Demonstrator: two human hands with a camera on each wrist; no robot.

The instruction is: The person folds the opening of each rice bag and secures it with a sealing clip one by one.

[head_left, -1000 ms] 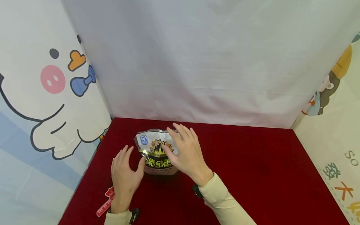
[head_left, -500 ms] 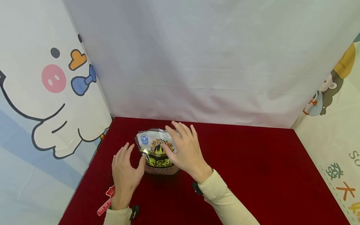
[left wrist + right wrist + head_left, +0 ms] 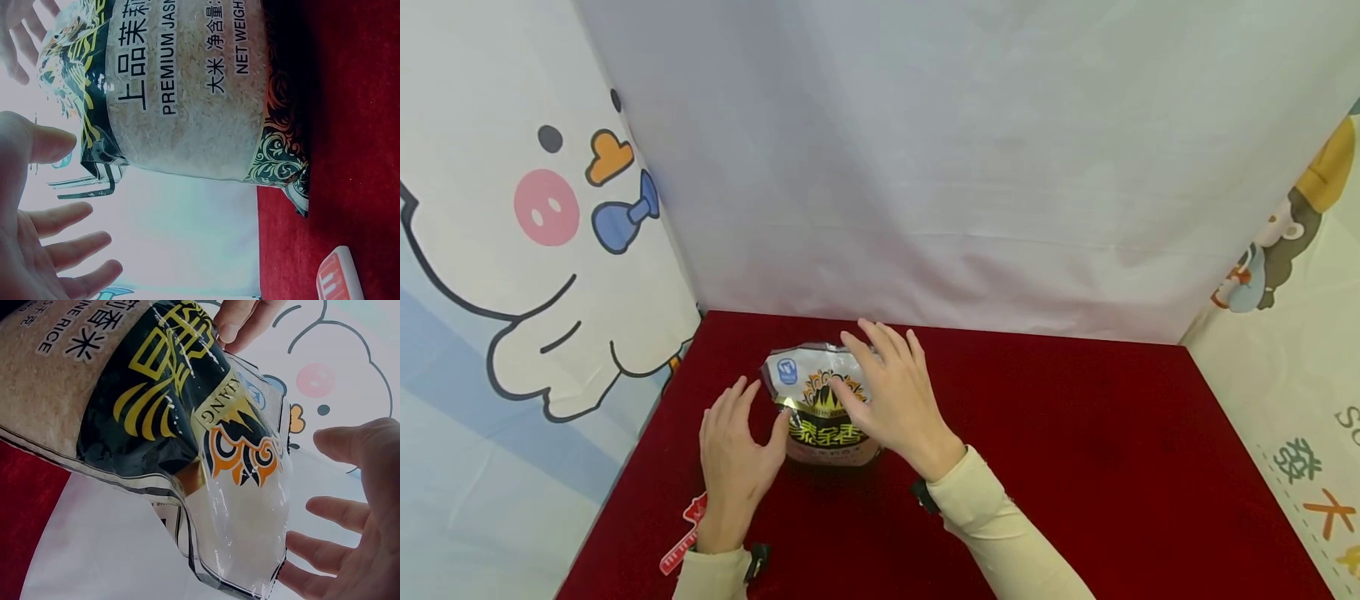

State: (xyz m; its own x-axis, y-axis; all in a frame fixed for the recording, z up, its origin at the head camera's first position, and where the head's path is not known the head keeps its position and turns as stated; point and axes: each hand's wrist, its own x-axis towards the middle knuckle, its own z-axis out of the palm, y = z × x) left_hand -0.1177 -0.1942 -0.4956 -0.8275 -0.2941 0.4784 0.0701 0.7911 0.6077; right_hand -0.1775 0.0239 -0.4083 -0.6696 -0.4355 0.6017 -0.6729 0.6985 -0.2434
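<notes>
A clear plastic bag of rice (image 3: pixel 827 434) with black, gold and white print stands upright on the red tabletop, left of centre in the head view. To its left is my left hand (image 3: pixel 735 458), fingers spread, thumb over the bag's edge in that view. My right hand (image 3: pixel 901 407) overlaps the bag's upper right side, its fingers apart and only gently bent. From the right wrist, the right fingertips (image 3: pixel 305 578) show right at the bag's crumpled top edge. In the left wrist view, the left thumb (image 3: pixel 53 145) is near the bag's upper part. Neither hand grips it.
A flat red strip with white markings and a white edge (image 3: pixel 679 552) lies beside my left wrist, partly hidden by it. White cloth (image 3: pixel 970 183) hangs behind the table, and printed cartoon sheets (image 3: pixel 497 250) flank it on both sides.
Both hands edge slightly toward the far side, keeping their spread poses. The bag stays standing in place while the whole head view shifts a little.
</notes>
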